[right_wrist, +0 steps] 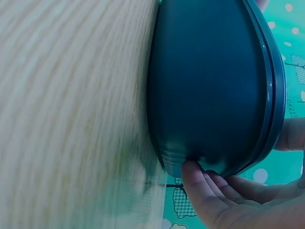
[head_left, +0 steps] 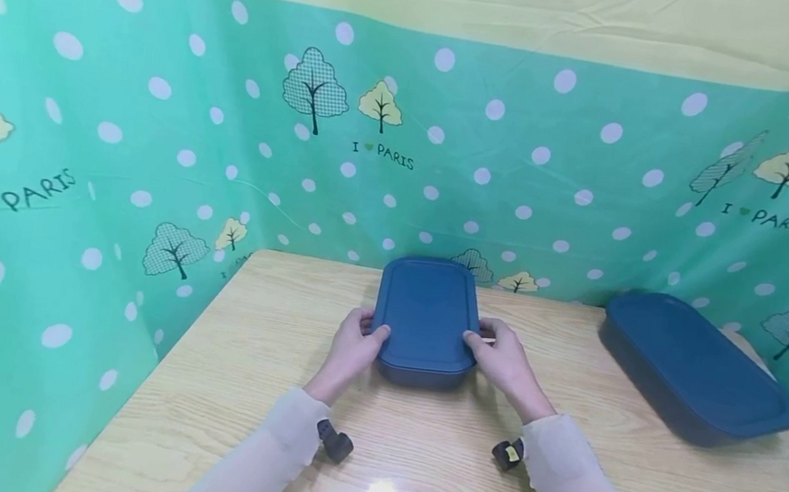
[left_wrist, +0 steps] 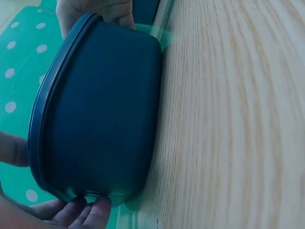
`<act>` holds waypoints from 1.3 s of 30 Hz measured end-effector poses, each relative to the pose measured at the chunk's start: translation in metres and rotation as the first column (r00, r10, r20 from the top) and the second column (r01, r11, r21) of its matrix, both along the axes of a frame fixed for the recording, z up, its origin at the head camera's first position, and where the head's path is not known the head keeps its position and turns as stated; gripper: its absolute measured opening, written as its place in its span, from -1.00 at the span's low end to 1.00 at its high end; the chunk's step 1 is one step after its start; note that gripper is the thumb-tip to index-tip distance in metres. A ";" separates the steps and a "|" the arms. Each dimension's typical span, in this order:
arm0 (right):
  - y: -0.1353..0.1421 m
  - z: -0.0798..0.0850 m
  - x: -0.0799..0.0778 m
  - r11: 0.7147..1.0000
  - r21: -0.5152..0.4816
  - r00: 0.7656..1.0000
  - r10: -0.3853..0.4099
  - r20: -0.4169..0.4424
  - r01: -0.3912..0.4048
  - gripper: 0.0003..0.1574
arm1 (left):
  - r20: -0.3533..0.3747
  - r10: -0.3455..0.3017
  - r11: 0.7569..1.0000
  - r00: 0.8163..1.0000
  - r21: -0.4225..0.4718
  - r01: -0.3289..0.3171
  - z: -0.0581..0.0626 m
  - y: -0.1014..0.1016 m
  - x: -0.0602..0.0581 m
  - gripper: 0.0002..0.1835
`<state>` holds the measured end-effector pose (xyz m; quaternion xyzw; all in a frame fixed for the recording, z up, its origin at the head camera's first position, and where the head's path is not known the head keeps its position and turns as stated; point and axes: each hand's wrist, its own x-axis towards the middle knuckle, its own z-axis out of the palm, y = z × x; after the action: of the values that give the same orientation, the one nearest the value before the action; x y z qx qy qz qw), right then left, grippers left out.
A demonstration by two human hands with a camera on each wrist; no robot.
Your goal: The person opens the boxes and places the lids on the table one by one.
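Note:
A dark blue lidded box (head_left: 426, 318), rectangular with rounded corners, is near the table's back edge. My left hand (head_left: 357, 342) grips its left side, thumb over the lid's rim and fingers curled along the wall. On the opposite side, my right hand (head_left: 502, 358) holds it the same way. In the left wrist view the box's end wall (left_wrist: 105, 105) faces me, its base close to the tabletop. The right wrist view shows fingertips (right_wrist: 193, 174) pressed against the side near the bottom. The inside is hidden by the lid.
A longer dark blue lidded box (head_left: 696, 364) stands at the table's right. A green dotted curtain (head_left: 526, 172) with tree prints hangs behind and to the left of the wooden table (head_left: 255, 319). Each wrist wears a black strap-on camera (head_left: 336, 444).

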<state>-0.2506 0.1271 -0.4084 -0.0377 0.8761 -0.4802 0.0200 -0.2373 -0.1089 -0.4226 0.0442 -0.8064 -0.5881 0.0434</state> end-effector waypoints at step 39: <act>0.002 0.001 0.000 1.000 0.009 1.000 -0.006 0.005 0.006 -0.37 | 0.001 -0.025 0.998 1.000 0.064 0.025 0.001 -0.001 0.000 -0.51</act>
<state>-0.2505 0.1287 -0.4073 -0.0338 0.8782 -0.4766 0.0211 -0.2372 -0.1101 -0.4213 0.0362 -0.7878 -0.6140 0.0339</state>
